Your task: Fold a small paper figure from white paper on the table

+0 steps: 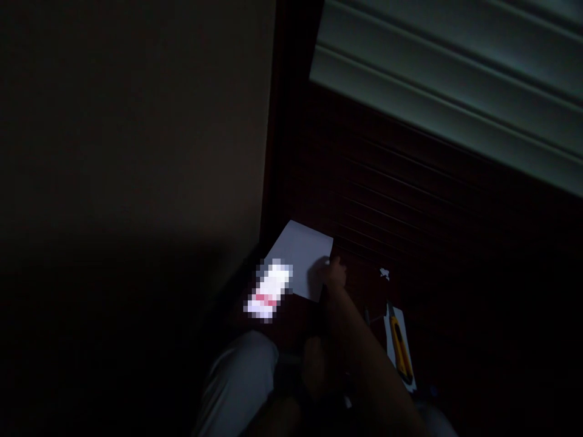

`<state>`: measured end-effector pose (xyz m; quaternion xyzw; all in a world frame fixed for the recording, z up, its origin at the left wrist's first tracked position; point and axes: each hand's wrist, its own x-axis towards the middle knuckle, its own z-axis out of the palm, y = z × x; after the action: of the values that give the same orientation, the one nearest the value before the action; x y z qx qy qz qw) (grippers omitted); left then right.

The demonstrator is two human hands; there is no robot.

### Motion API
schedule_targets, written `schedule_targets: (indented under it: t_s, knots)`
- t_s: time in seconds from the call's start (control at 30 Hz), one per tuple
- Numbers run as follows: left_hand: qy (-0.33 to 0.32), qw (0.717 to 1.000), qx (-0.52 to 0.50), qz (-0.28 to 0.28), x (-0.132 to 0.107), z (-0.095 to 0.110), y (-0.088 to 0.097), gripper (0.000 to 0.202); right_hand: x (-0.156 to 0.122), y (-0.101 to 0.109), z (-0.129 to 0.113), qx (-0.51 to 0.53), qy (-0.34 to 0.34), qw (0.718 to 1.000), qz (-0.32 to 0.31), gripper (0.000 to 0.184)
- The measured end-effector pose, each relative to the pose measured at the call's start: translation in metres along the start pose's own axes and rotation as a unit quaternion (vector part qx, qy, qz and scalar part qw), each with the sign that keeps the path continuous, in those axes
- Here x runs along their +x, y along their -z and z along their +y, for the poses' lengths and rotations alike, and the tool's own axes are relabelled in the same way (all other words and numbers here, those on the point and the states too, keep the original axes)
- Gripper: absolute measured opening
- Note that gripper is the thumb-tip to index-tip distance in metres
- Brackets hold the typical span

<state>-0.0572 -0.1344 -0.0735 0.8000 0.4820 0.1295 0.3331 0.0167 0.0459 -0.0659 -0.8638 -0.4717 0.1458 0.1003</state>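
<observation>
Dim interior, viewed from the head. The white sheet [296, 252] lies left of the right hand [336, 273], whose curled fingers meet its right edge; whether they grip anything cannot be told. The left hand [314, 362], in shadow nearer the body, is likewise indeterminate. A pixelated lit screen [272, 284] adjoins the sheet's lower left. Right: yellow cutter [398, 343] on a white strip [409, 340]; beyond, a scrap [385, 273].

I find the view very dim; a pixelated bright rectangle [268, 291] glares over the white sheet [303, 252]; shadow darkens the sheet's right edge; lower corners sink near black.
</observation>
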Motion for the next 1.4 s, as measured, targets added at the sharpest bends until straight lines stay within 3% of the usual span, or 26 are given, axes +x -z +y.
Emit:
schedule_targets:
  t_s: [0.17, 0.33, 0.43, 0.47, 0.5, 0.6, 0.67, 0.73, 0.77, 0.87, 0.93, 1.0, 1.13, 1.23, 1.4]
  knots:
    - [0.063, 0.997, -0.042, -0.012, -0.002, 0.011, 0.007, 0.026, 0.005, 0.002, 0.0, 0.033, -0.035, 0.998, -0.032, 0.049]
    - [0.107, 0.993, -0.04, -0.01, -0.004, 0.013, 0.006, 0.028, 0.006, -0.001, 0.009, 0.076, -0.065, 0.993, -0.069, 0.031]
    - [0.08, 0.996, -0.038, -0.016, -0.008, 0.007, 0.005, 0.027, 0.004, 0.002, 0.019, 0.115, -0.052, 0.99, -0.068, 0.029]
    - [0.043, 0.998, -0.033, -0.026, -0.009, 0.003, 0.005, 0.026, 0.003, 0.004, 0.023, 0.131, -0.045, 0.989, -0.058, 0.028]
    - [0.01, 0.999, -0.021, -0.026, -0.01, 0.0, 0.004, 0.027, 0.001, 0.007, 0.027, 0.15, -0.036, 0.987, -0.043, 0.027]
    - [-0.004, 1.0, 0.009, -0.016, -0.01, -0.01, -0.001, 0.024, -0.009, 0.021, 0.047, 0.221, -0.002, 0.975, 0.023, 0.031]
    - [0.005, 0.999, -0.041, 0.012, -0.009, -0.016, -0.003, 0.019, -0.023, 0.032, 0.066, 0.279, 0.023, 0.958, 0.055, 0.038]
    - [0.024, 0.983, -0.18, 0.019, -0.007, -0.021, -0.001, 0.02, -0.045, 0.044, 0.091, 0.335, 0.042, 0.939, 0.07, 0.047]
    - [0.044, 0.962, -0.267, 0.014, -0.007, -0.024, 0.002, 0.026, -0.059, 0.049, 0.106, 0.36, 0.051, 0.929, 0.073, 0.05]
    - [0.118, 0.861, -0.494, -0.01, -0.015, -0.027, 0.016, 0.054, -0.107, 0.06, 0.157, 0.425, 0.072, 0.9, 0.066, 0.046]
    - [0.154, 0.828, -0.538, 0.024, -0.026, -0.021, 0.026, 0.063, -0.139, 0.061, 0.192, 0.501, 0.07, 0.862, 0.032, 0.037]
    - [0.155, 0.84, -0.517, 0.052, -0.041, -0.01, 0.034, 0.064, -0.169, 0.056, 0.221, 0.525, 0.056, 0.849, 0.009, 0.03]
    - [0.056, 0.884, -0.454, 0.091, -0.065, 0.02, 0.036, 0.051, -0.216, 0.043, 0.259, 0.575, 0.038, 0.812, -0.089, 0.032]
    - [0.043, 0.872, -0.466, 0.142, -0.074, 0.036, 0.034, 0.046, -0.237, 0.04, 0.276, 0.597, 0.016, 0.791, -0.129, 0.037]
    - [0.051, 0.869, -0.465, 0.162, -0.083, 0.045, 0.044, 0.045, -0.248, 0.047, 0.297, 0.601, 0.023, 0.787, -0.138, 0.042]
